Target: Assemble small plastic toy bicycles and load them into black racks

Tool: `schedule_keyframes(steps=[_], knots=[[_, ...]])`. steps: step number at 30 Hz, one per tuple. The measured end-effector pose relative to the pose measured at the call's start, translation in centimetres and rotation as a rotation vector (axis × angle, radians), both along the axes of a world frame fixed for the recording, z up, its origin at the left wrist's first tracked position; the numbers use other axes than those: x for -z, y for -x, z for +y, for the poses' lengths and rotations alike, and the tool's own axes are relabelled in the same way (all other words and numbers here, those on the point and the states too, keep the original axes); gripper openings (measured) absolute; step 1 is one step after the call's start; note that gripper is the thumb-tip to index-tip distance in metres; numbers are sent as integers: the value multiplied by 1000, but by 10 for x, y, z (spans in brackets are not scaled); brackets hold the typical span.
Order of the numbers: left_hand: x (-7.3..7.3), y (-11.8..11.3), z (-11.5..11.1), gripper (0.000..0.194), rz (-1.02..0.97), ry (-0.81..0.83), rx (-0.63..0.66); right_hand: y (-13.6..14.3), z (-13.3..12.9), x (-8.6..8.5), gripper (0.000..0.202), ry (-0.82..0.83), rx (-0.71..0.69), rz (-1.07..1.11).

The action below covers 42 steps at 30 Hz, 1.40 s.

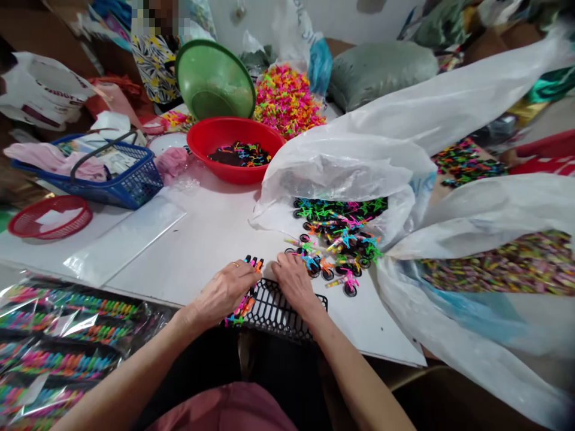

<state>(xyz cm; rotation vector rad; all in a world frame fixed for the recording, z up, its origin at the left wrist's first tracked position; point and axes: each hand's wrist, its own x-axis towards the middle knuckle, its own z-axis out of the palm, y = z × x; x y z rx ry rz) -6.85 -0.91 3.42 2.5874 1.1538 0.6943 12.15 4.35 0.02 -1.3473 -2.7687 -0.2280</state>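
A black plastic rack with slots lies at the front edge of the white table. Colourful small toy pieces with black tops fill its left end. My left hand rests over those pieces, fingers bent together around something at the rack's upper left; what it grips is partly hidden. My right hand is over the rack's upper edge, fingers curled down, their tips beside the pile; anything under them is hidden. Just right of it, a pile of small toy bikes in many colours spills from a white plastic bag.
A red basin with black pieces and a green basin stand behind. At left are a blue basket, a red basket and bagged filled racks. Another open bag lies right. A person is at the back.
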Motion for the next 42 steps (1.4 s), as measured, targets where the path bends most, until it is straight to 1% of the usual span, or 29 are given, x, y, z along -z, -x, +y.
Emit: schedule_keyframes(steps=[2,4,6,7,8,10,12,13,14,15,16,18,19,20,21,23,26,28,29,32,35,38,40,42], knots=[[-1,0,-4,26,1,4,-8,0,-13,5,15,14,-40,8],[-2,1,-8,26,-6,15,-9,-8,-19,7,17,35,-49,48],[-3,1,-10,26,-15,28,-5,-25,-17,3,21,36,-57,138],[-3,2,-10,26,-21,30,-3,-36,-11,-1,21,12,-41,214],[-2,2,-9,26,-25,27,1,-47,-4,-8,19,-27,2,310],[0,4,-5,27,-29,15,8,-65,15,-26,15,-140,185,534],[3,5,1,27,-32,-1,12,-68,36,-46,18,-232,376,686],[3,6,4,26,-33,-10,13,-63,44,-54,20,-243,416,699],[4,5,7,26,-33,-20,16,-51,51,-59,21,-228,407,665],[4,5,9,26,-33,-31,18,-36,55,-61,21,-189,352,590],[4,5,11,27,-31,-41,19,-18,57,-59,21,-130,264,480],[3,4,10,27,-17,-47,12,18,55,-46,23,-5,83,248],[2,5,9,27,-6,-44,4,32,53,-38,25,39,17,189],[3,5,7,27,2,-39,-5,40,51,-30,26,75,-10,166],[3,6,5,27,10,-31,-11,42,49,-23,28,97,-8,164],[5,9,2,27,10,-25,-10,27,51,-19,32,110,73,180],[9,12,1,27,-13,-32,1,-20,65,-28,36,73,216,146],[9,13,2,27,-19,-33,0,-46,77,-36,35,50,266,90],[8,13,4,27,-14,-29,-1,-54,82,-37,32,49,280,53],[4,13,9,27,18,-25,-10,-59,89,-31,27,79,287,-39],[1,13,18,25,42,-44,-42,-53,87,-19,27,87,300,-28],[3,15,27,24,51,-61,-81,-52,82,-11,28,101,343,-23],[5,17,30,23,37,-64,-84,-55,79,-11,28,109,368,-29],[7,19,30,24,-2,-61,-65,-56,76,-15,26,96,385,-24]])
